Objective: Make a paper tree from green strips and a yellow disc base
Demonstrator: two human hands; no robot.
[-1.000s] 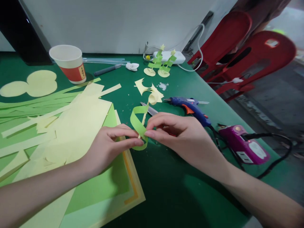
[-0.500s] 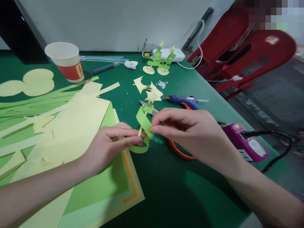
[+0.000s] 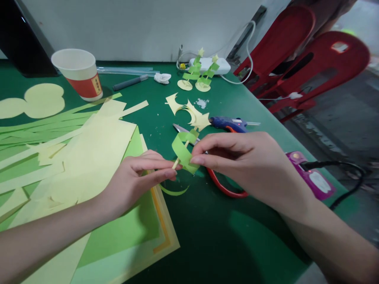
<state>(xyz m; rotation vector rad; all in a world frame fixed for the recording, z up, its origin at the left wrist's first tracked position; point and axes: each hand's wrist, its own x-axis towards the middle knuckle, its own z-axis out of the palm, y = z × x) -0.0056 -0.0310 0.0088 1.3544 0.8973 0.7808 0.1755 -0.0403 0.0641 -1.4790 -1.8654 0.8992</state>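
Note:
Between the fingertips of my left hand (image 3: 145, 173) is the lower end of a thin pale stick (image 3: 177, 161), tilted up to the right. A pale yellow paper star (image 3: 201, 120) tops the stick. My right hand (image 3: 237, 157) pinches a green paper strip (image 3: 182, 148) that loops around the stick, and its loose end curls below my left fingers. Behind the star lie pale paper offcuts (image 3: 174, 103). Scissors with red handles (image 3: 226, 191) lie partly hidden under my right hand.
Paper sheets and strips (image 3: 100, 154) cover the left. A paper cup (image 3: 81, 75) and a pen (image 3: 130, 83) stand behind. Two finished paper trees (image 3: 194, 71) are by a white power strip (image 3: 222, 66). A blue glue gun (image 3: 227, 123) and purple power socket (image 3: 314, 177) sit right.
The star and stick have tipped to the right, and the star now overlaps the glue gun's tip. My right hand has shifted slightly right with the green strip.

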